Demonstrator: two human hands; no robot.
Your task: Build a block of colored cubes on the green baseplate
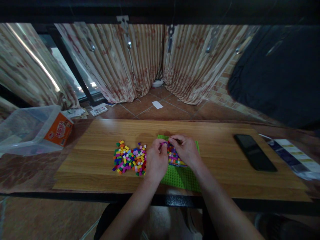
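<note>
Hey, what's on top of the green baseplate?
Multicolored bricks sit on the baseplate. The left hand and right hand hide part; what's under them can't be seen.

The tabletop [215, 156] shows a smooth wood-grain surface with a soft sheen. On it, the green baseplate [178, 176] is studded plastic, the loose bricks [128, 158] are smooth, hard-looking plastic, and the phone [255, 153] has a dark, glassy face. Along the tabletop's near edge, the black rail [175, 200] looks glossy and finely speckled. Left of the tabletop, the box [27, 128] is clear, smooth plastic; beyond the tabletop, the curtains [112, 63] are matt, pleated cloth.
</note>
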